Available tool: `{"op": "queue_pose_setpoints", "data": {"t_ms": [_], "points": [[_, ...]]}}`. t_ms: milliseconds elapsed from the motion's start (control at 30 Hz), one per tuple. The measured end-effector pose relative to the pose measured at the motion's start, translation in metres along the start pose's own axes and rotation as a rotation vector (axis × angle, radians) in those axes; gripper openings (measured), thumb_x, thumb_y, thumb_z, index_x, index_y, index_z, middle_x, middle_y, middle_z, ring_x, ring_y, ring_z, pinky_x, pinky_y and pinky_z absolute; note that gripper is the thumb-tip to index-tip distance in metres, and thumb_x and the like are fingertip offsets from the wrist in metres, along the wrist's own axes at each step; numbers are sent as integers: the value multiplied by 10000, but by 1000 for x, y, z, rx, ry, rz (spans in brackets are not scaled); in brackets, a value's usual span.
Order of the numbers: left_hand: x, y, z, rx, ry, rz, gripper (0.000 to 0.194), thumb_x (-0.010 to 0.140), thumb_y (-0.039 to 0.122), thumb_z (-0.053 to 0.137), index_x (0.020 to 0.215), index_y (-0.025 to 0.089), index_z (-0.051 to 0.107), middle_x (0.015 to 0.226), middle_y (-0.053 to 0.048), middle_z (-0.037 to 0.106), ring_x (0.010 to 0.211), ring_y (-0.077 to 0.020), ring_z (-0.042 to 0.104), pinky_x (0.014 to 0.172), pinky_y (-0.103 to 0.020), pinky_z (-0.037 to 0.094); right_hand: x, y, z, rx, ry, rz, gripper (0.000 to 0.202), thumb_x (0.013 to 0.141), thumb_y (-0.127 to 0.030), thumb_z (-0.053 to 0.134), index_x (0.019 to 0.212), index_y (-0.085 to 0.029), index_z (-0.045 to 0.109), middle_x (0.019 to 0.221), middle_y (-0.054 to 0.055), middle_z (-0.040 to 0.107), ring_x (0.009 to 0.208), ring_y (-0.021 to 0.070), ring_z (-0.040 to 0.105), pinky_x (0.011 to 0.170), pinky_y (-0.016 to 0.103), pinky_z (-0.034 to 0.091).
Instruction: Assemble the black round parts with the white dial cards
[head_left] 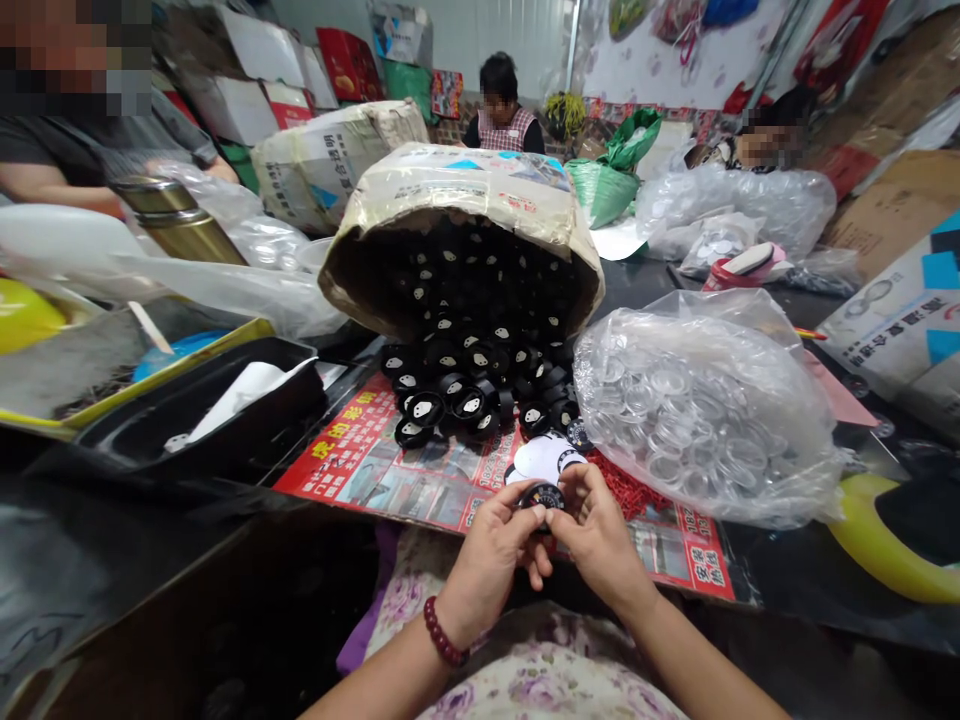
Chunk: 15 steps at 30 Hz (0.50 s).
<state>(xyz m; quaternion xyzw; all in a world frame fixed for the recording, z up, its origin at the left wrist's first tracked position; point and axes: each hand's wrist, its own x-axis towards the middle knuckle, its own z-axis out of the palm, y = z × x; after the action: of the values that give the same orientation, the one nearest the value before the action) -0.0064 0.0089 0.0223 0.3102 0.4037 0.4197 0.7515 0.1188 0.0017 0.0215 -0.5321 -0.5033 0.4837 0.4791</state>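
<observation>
Between both hands is a small round black case with a printed dial face, held near the table's front edge. My left hand closes on its left side, thumb on the front. From the right, my right hand grips the same case with thumb and fingers. Just beyond my fingers lie white discs and a heap of tiny red pieces. Many black round cases spill from a tipped woven sack in front of me. Right of them, a clear plastic bag holds many transparent round covers.
A red printed sheet lies under the cases. At left are a black tray with a white scoop-like piece and a gold thermos. A yellow curved object is at right. Other people sit around the table.
</observation>
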Motion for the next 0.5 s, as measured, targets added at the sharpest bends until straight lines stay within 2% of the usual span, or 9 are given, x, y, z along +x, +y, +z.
{"op": "queue_pose_setpoints", "data": {"t_ms": [133,400,500], "points": [[-1,-3,0,-6,-14,1,307,762,263,604,1039,156,525,608,32,626,330,-82,538,266,-143,406,-1,-2,2,131,-16,53,261,728,-201,601,922,-216,427,775,-38,528,710,121,522,627,237,414],[1,-7,0,29,-17,3,296,761,277,602,1024,166,525,559,45,601,349,-99,555,296,-163,436,-1,-4,-2,131,-15,112,202,708,-194,623,851,-198,480,746,-28,563,710,131,536,632,241,414],[2,-10,0,20,-12,5,267,758,268,600,996,165,537,577,43,606,337,-85,538,296,-162,437,-2,-1,-1,150,2,160,215,689,-191,627,836,-205,471,733,-35,558,692,128,531,586,225,406]]}}
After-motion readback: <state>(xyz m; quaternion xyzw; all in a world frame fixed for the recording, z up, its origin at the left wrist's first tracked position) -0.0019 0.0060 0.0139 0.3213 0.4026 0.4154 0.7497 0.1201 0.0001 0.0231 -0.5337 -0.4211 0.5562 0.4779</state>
